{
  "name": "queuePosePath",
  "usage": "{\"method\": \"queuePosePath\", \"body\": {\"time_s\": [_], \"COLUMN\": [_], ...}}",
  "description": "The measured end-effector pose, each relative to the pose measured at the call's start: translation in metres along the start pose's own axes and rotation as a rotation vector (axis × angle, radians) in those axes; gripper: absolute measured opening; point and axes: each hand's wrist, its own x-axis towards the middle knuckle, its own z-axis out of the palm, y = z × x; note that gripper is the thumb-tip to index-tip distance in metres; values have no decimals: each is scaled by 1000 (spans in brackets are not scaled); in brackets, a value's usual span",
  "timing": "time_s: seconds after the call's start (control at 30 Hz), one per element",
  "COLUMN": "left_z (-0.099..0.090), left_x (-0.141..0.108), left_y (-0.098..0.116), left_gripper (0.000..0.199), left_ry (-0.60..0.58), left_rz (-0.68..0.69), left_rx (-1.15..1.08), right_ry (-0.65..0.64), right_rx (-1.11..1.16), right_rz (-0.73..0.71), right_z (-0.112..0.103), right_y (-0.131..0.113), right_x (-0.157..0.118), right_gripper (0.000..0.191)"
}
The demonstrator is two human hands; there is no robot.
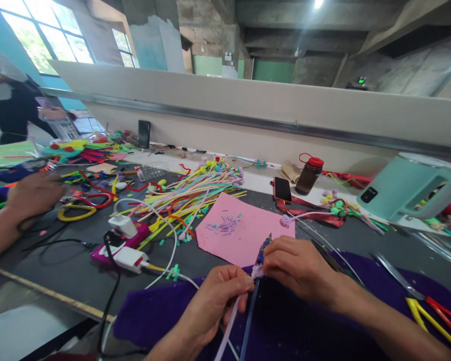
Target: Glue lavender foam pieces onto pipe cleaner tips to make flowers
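Low in the middle of the head view, my left hand (221, 296) pinches a pale lilac pipe cleaner (227, 328) that trails down toward me. At its upper end is a small bunched lilac piece (257, 271), and the fingertips of my right hand (296, 265) are closed there. Against those right fingers is a dark blue tool with a pointed tip (263, 250), mostly hidden; its kind is unclear. A bluish translucent stick (249, 321) runs down in line with it. Just beyond, cut lilac bits (227, 225) lie on a pink sheet (253, 233).
Scissors (409, 286) lie at right on purple cloth (146, 313). A kettle (409, 188), bottle (310, 175) and phone (282, 189) stand or lie behind. Pipe cleaners (188, 195) heap beyond a power strip (101, 253) with cables. Another person's hand (37, 195) is at left.
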Motion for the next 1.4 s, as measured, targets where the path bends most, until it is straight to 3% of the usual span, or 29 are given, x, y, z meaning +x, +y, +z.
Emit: {"method": "queuePosePath", "body": {"time_s": [0.67, 0.9, 1.1, 1.27, 1.4], "left_z": [-6, -10, -23, -30, -32], "left_x": [2, 4, 6, 7, 7], "left_y": [-8, -11, -12, -15, -16], "left_gripper": [19, 16, 10, 11, 11], "left_ry": [-6, -34, -145, -201, -171], "left_rz": [19, 11, -31, -41, -38], "left_rx": [20, -112, -316, -402, -381], "right_ry": [-54, 31, 180, 135, 68], "right_rx": [-69, 19, 98, 139, 72], "right_rz": [-1, 1, 153, 153, 98], "right_z": [7, 2, -4, 8, 13], "right_y": [-1, 5, 17, 18, 9], "right_x": [4, -2, -6, -1, 6], "right_gripper": [17, 13, 18, 17, 25]}}
